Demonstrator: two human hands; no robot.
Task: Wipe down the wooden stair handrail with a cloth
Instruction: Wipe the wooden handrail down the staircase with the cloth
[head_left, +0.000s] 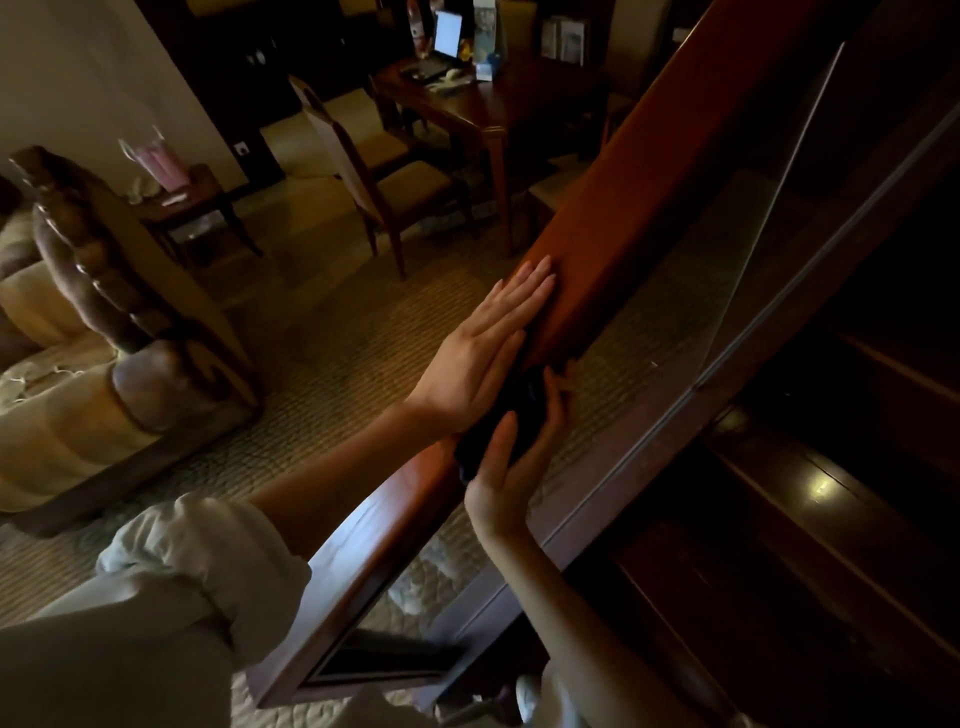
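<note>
Rolled sleeve (208, 561) leads to left hand (483, 353), flat against handrail (613, 218); right hand (511, 467), straight-fingered, presses cloth (514, 410).

A furnished home: sofa (78, 364), dining table (467, 104) with chairs (374, 171), carpet (337, 332), wooden stairs (831, 519)

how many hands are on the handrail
2. The left hand lies flat along the left side of the handrail; the right hand presses the dark cloth against it just below.
</note>
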